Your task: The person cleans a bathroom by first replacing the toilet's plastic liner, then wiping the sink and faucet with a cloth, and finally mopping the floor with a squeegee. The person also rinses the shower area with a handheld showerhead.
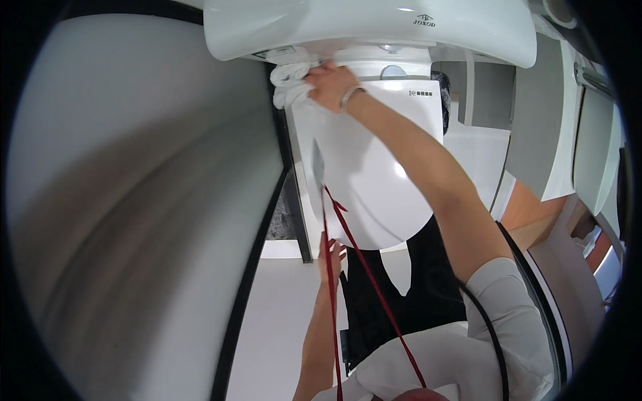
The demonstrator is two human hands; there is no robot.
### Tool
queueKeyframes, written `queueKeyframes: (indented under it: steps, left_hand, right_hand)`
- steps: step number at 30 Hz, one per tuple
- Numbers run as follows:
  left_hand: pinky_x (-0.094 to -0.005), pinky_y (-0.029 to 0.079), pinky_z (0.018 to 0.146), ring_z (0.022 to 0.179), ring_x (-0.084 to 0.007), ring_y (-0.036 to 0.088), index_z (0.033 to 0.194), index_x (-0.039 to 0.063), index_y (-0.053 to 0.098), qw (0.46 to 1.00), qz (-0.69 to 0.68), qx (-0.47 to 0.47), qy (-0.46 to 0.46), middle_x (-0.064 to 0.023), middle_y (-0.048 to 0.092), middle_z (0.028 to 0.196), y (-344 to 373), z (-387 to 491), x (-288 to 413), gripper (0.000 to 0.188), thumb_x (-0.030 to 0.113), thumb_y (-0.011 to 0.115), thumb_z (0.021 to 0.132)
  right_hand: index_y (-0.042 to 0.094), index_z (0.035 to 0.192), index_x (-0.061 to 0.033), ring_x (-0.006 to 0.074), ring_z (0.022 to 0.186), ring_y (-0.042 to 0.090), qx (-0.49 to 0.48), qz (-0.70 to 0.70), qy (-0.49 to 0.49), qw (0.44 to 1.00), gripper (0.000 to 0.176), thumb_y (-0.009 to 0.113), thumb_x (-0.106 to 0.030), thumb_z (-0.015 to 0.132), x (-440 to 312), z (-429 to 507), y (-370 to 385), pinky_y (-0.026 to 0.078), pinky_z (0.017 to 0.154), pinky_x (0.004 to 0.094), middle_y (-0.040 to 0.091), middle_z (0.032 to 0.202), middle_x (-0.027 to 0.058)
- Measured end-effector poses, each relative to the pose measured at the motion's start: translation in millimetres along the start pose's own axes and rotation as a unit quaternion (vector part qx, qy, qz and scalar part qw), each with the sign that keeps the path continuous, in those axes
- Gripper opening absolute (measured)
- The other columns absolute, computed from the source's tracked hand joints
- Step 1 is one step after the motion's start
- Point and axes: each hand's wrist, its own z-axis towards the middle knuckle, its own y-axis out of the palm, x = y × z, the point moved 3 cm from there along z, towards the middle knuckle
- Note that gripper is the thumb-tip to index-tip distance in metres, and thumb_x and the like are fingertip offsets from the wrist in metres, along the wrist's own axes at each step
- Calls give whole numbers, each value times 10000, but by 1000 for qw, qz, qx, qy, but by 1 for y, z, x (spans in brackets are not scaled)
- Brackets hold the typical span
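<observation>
Across the closed toilet lid [371, 150], my right hand [333, 86] reaches to the back left corner and presses on a bunched white cloth [292, 82]. The fingers lie over the cloth, close under the overhanging white ceramic basin [371, 25]. My left hand [332, 250] is low beside the front left edge of the lid, its fingers apart and partly behind a red lanyard strap [328, 260]. No held thing shows in it. The lanyard hangs from my neck, with a blurred badge [318, 163] over the lid's left side.
A frosted glass panel [150, 200] with a black frame fills the left. Right of the toilet are a black plastic bag [441, 103] and a grey-white cabinet [534, 115]. A dark cable [489, 326] runs by my right arm.
</observation>
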Motion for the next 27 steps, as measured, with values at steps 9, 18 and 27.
queueKeyframes:
  steps: [9,18,27]
  left_hand:
    - [-325,529,790,962,-237,628,1363,42,367,996,-55,25,-67,-145,576,1162,-1,-46,-2,457,154,509,943]
    - [-329,525,806,960,-227,630,1286,39,459,997,-64,-50,-8,-132,600,1121,68,-85,44,385,180,529,935]
    - [-359,506,843,997,-250,617,1261,63,472,998,-21,-53,23,-129,598,1136,81,-130,50,373,219,551,931]
  right_hand:
    - [568,1124,-25,365,1049,496,108,211,240,941,360,529,-152,790,147,-199,-112,388,935,428,551,1124,208]
    - [601,1110,-80,299,1127,443,128,1,202,971,379,603,-107,732,9,-101,-302,360,886,436,491,1300,125]
    - [637,960,-126,264,1047,478,266,126,-38,955,256,643,-131,704,64,-258,-254,380,886,448,578,1036,15]
